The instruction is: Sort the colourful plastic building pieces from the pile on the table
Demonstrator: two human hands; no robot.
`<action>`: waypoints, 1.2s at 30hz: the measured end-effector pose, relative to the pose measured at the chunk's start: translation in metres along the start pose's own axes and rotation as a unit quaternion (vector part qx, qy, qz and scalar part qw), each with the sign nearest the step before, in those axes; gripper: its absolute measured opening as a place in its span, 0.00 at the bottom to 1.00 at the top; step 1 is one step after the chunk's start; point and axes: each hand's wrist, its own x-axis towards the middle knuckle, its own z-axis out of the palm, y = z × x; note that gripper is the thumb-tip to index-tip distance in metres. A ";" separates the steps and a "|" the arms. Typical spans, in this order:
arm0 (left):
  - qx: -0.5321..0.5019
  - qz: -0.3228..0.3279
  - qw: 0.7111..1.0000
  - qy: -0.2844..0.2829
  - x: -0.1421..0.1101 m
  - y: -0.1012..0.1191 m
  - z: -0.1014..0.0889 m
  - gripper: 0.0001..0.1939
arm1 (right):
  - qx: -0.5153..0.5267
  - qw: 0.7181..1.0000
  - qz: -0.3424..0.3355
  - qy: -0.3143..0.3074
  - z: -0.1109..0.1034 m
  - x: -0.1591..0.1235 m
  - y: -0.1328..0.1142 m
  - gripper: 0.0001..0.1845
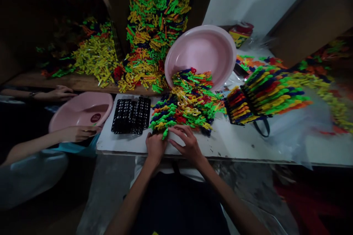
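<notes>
My left hand (156, 146) is closed at the near edge of a black grid rack, mostly hidden under rows of small coloured plastic pieces (164, 115). A bright green piece (165, 133) stands up beside its knuckles. Close by on the right is my right hand (189, 145), fingers curved and thumb apart, its fingertips near that green piece; I see nothing held in it. Beyond both hands lies a loose heap of green, yellow, red, orange and blue pieces (190, 99), spilling from a tilted pink basin (204, 51).
Stacked black grids (129, 115) lie left on the white table (234, 147). A filled rack (270, 95) stands on the right near clear plastic bags (295, 136). At left, another person's hand (79, 133) is beside a second pink basin (79, 112). Yellow pieces (96, 57) are piled behind.
</notes>
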 end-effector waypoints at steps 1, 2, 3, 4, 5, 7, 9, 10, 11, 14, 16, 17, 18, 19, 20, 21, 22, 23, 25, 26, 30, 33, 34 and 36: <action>0.005 -0.002 1.000 -0.008 0.001 0.001 -0.003 0.12 | -0.015 1.000 -0.003 0.007 0.003 0.002 0.000 0.21; 0.008 -0.005 1.000 -0.013 0.001 0.002 -0.005 0.12 | -0.026 1.000 -0.007 0.014 0.006 0.004 0.000 0.18; 0.008 -0.009 1.000 -0.016 0.002 0.002 -0.007 0.13 | -0.033 0.999 -0.012 0.020 0.009 0.007 -0.001 0.16; 0.007 -0.011 1.000 -0.018 0.002 0.002 -0.008 0.13 | -0.039 0.999 -0.017 0.021 0.012 0.009 -0.001 0.15; 0.006 -0.013 1.000 -0.018 0.002 0.002 -0.008 0.14 | -0.042 0.999 -0.024 0.022 0.015 0.010 -0.002 0.14; 0.003 -0.019 1.000 -0.012 0.002 0.002 -0.007 0.14 | -0.047 0.998 -0.036 0.027 0.018 0.012 -0.001 0.13; -0.012 -0.037 0.999 0.008 0.000 0.002 -0.004 0.14 | -0.046 0.997 -0.042 0.042 0.019 0.010 0.000 0.13; -0.027 -0.048 0.998 0.022 0.000 0.003 -0.002 0.15 | -0.045 0.997 -0.036 0.055 0.020 0.008 0.002 0.12; -0.044 -0.059 0.997 0.036 -0.001 0.004 0.001 0.15 | -0.044 0.996 -0.023 0.069 0.020 0.007 0.003 0.11; -0.087 -0.080 0.990 0.075 -0.001 0.007 0.009 0.16 | -0.051 0.992 0.027 0.110 0.023 0.003 0.008 0.09; -0.096 -0.081 0.988 0.090 -0.001 0.008 0.012 0.16 | -0.059 0.989 0.047 0.124 0.025 0.003 0.010 0.08; -0.094 -0.080 0.988 0.096 0.000 0.008 0.013 0.16 | -0.061 0.988 0.053 0.130 0.026 0.003 0.010 0.08; -0.092 -0.076 0.988 0.100 0.000 0.008 0.014 0.15 | -0.061 0.987 0.056 0.134 0.027 0.004 0.010 0.08; -0.090 -0.072 0.988 0.104 0.000 0.007 0.015 0.15 | -0.059 0.987 0.057 0.139 0.028 0.005 0.011 0.07; -0.088 -0.069 0.988 0.108 -0.001 0.006 0.016 0.15 | -0.054 0.986 0.058 0.145 0.029 0.005 0.011 0.08; -0.087 -0.066 0.988 0.111 -0.001 0.005 0.018 0.15 | -0.046 0.986 0.056 0.151 0.030 0.006 0.011 0.09; -0.087 -0.060 0.988 0.112 -0.001 0.004 0.020 0.14 | -0.040 0.986 0.053 0.153 0.031 0.006 0.011 0.10; -0.087 -0.052 0.989 0.111 0.000 0.003 0.021 0.14 | -0.034 0.986 0.050 0.154 0.032 0.007 0.011 0.10; -0.082 -0.042 0.990 0.105 0.001 0.002 0.023 0.13 | -0.029 0.986 0.049 0.160 0.035 0.008 0.010 0.10; -0.078 -0.042 0.991 0.100 0.003 0.003 0.023 0.13 | -0.028 0.985 0.050 0.163 0.036 0.009 0.010 0.09; -0.071 -0.053 0.993 0.072 -0.001 0.005 0.011 0.12 | -0.013 0.987 0.056 0.147 0.029 0.004 0.014 0.11; -0.095 -0.055 0.990 0.085 -0.020 0.007 0.000 0.12 | -0.041 0.976 0.112 0.184 0.003 -0.018 0.035 0.12; -0.112 -0.052 0.988 0.098 -0.028 0.009 -0.001 0.13 | -0.071 0.963 0.146 0.213 -0.009 -0.028 0.046 0.12; -0.154 -0.002 0.982 0.107 -0.040 0.019 0.000 0.12 | -0.152 0.934 0.208 0.249 -0.033 -0.048 0.069 0.14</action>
